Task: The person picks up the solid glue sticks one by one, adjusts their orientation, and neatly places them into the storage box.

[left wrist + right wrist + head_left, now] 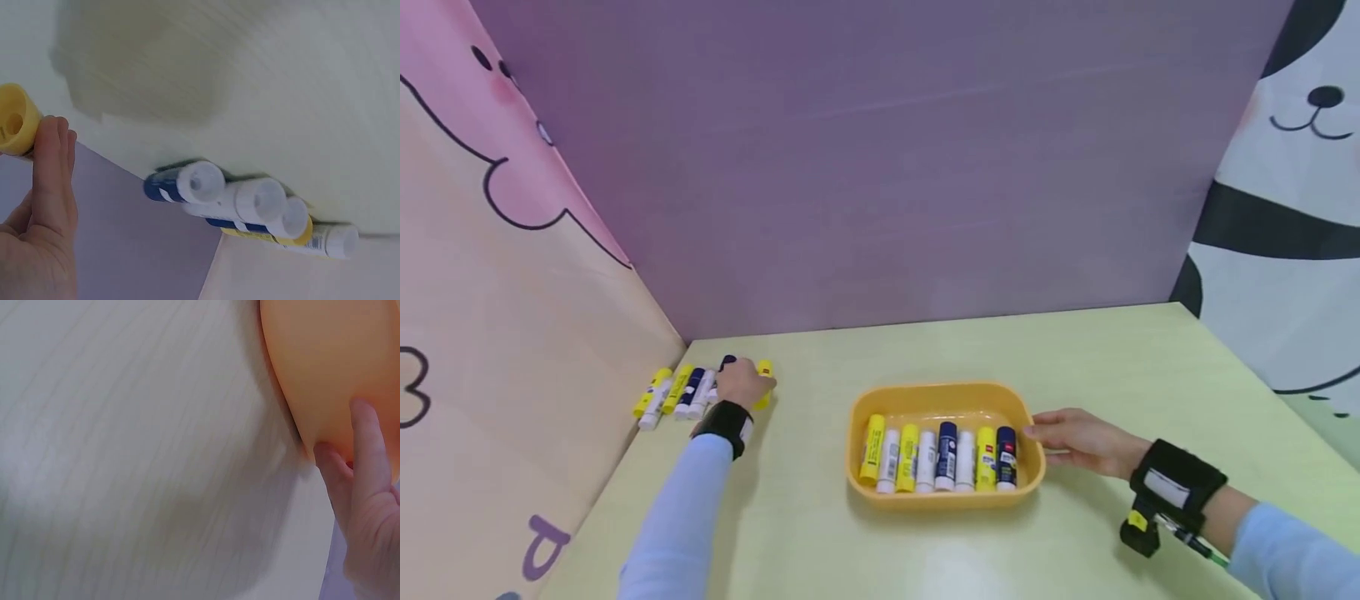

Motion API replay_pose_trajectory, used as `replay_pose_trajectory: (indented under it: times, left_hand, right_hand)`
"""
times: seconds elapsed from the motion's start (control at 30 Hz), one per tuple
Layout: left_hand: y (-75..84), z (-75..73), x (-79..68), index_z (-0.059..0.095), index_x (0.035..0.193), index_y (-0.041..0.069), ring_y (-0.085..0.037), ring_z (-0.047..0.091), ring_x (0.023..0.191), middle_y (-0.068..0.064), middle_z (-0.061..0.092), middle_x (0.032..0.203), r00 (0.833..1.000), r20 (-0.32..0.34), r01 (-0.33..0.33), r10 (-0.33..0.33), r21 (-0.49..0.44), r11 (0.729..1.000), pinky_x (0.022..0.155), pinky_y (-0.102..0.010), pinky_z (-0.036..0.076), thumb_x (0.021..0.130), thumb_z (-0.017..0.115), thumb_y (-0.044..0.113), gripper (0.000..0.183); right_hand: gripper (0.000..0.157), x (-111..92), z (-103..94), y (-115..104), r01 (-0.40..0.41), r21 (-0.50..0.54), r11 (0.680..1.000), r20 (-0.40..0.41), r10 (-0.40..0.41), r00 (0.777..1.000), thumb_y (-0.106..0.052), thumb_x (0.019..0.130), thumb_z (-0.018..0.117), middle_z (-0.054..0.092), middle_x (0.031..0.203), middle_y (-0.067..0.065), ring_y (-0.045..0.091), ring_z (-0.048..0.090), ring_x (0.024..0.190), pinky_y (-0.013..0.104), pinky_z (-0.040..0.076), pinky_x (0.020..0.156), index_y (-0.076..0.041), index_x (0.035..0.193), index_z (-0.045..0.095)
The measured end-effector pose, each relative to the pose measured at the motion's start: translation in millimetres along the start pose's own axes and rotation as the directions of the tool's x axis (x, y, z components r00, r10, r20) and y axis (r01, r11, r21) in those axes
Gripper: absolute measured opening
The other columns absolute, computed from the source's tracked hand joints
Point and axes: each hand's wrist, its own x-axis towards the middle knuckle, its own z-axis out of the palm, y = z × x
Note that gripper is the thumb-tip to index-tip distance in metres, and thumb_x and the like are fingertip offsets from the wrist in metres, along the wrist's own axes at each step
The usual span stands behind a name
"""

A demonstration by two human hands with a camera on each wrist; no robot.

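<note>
At the far left of the table, my left hand (743,385) holds a yellow glue stick (764,371) by its side. In the left wrist view, that stick's round yellow end (17,119) shows against the fingers (51,169). Left of the hand lies a row of yellow, white and navy glue sticks (678,390), partly hidden by it. My right hand (1086,440) grips the right end of an orange-yellow tray (946,393), with fingertips on the outer wall (325,356). Inside, several glue sticks (927,458) lie side by side along the near wall.
A purple panel (910,167) rises along the table's back edge. Printed side panels stand at left (512,333) and right (1292,208). The pale table top (805,450) spreads between the glue-stick row and the tray. A small camera (1142,529) hangs at the right wrist.
</note>
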Motion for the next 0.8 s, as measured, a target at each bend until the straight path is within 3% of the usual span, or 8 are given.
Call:
replay_pose_trajectory:
  times: [0.2,0.47,0.8]
  left_hand:
    - [9.8,-3.1,-10.9,0.062,0.087,-0.005,-0.021,0.049,0.059,-0.01,0.052,0.066,0.999,0.02,-0.031,0.033,-0.113,0.993,0.05,-0.024,0.035,0.081,0.065,0.028,0.034]
    - [34.4,-12.8,-31.2,0.066,0.09,-0.005,-0.022,0.052,0.063,-0.013,0.059,0.074,0.993,0.028,-0.116,0.119,-0.097,0.989,0.053,-0.023,0.038,0.081,0.066,0.03,0.036]
    - [77.8,-21.1,-64.8,0.067,0.083,0.001,-0.019,0.053,0.06,-0.008,0.06,0.07,0.988,0.038,-0.147,0.151,-0.088,0.985,0.051,-0.022,0.041,0.078,0.069,0.033,0.032]
  right_hand:
    - [0.072,1,2.3,-1,0.008,0.0,1.0,0.01,-0.008,1.0,-0.025,0.088,0.061,0.042,0.134,0.028,0.021,0.06,0.101,0.035,0.05,0.086,0.013,0.136,0.025]
    - [0.069,2,1.5,-6,0.019,0.002,1.0,0.034,-0.019,0.999,-0.025,0.089,0.06,0.043,0.134,0.027,0.02,0.06,0.102,0.035,0.05,0.087,0.012,0.136,0.027]
    - [0.07,1,-1.6,-6,0.01,-0.003,1.0,0.045,-0.01,0.999,-0.025,0.088,0.061,0.043,0.133,0.027,0.02,0.06,0.102,0.036,0.049,0.088,0.013,0.136,0.027]
